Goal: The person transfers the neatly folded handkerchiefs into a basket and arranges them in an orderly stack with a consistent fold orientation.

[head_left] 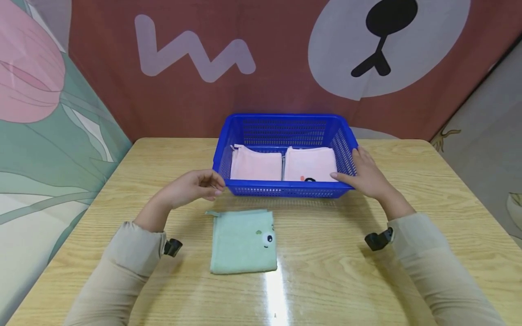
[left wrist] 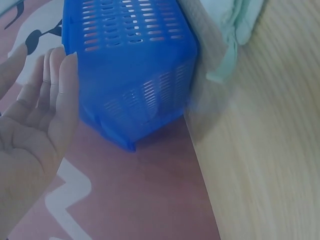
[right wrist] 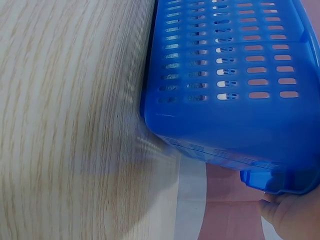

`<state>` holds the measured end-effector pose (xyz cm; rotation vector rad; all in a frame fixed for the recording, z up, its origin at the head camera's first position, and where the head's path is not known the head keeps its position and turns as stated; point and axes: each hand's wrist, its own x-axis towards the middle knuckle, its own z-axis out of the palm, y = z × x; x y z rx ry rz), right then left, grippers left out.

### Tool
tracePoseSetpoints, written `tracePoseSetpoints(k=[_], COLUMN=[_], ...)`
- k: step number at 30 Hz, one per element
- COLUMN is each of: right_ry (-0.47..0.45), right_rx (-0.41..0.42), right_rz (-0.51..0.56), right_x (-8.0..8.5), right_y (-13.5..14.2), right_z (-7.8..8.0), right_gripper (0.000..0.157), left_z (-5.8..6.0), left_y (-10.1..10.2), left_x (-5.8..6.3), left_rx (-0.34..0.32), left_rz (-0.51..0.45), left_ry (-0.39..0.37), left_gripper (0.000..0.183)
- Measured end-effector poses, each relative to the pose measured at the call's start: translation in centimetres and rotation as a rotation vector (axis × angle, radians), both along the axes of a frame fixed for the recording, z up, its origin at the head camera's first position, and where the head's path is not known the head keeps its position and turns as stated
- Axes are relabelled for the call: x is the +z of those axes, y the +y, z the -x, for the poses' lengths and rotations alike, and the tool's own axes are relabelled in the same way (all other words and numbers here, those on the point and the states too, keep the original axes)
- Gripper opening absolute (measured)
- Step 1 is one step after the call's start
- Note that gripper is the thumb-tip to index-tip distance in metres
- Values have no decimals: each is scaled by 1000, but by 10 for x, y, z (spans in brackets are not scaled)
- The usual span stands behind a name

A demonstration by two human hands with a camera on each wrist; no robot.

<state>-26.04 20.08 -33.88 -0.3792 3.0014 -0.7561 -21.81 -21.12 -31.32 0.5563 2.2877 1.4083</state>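
Observation:
A blue plastic basket [head_left: 281, 189] with slotted walls stands on the table. Two folded pink towels, a left one [head_left: 257, 165] and a right one [head_left: 310, 163], lie side by side inside it. My right hand [head_left: 369, 174] grips the basket's right rim near the front corner, thumb over the inside and fingers on the outer side. At the front left corner is my left hand [head_left: 191, 186], its fingers loosely bent with nothing between them; whether the fingertips touch the rim I cannot tell. A folded green towel [head_left: 240, 244] with a small embroidered face lies in front of the basket.
The wooden table [head_left: 326, 280] runs back to a reddish-brown cloth backdrop [head_left: 281, 90] with a printed bear face, just behind the basket. A black wrist camera [head_left: 173, 247] sits at the left cuff, and another camera [head_left: 378, 240] at the right cuff.

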Motion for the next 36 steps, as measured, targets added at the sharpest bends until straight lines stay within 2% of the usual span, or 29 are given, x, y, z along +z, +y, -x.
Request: tracePoseSetpoints(k=[12,18,26,31,36], right_ry=[0,-6,5,3,3], right_rx=[0,0,0,0,1], right_rz=[0,3,4,3,-1], right_x=[1,1,1,0,0], right_y=[0,-1,0,0,0], right_z=[-1,-2,-1,-1,0], right_gripper=[101,101,101,101,101], left_z=[-5,-5,-6,-5,-4], left_y=[-3,-5,-5,-5,-4], left_x=[-5,-11,-18,-24,-28], left_rx=[-33,-66,-65,-80,-107], left_rz=[36,64,107,120,166], left_ry=[-3,12,41,32,60], left_gripper=[18,17,17,19,22])
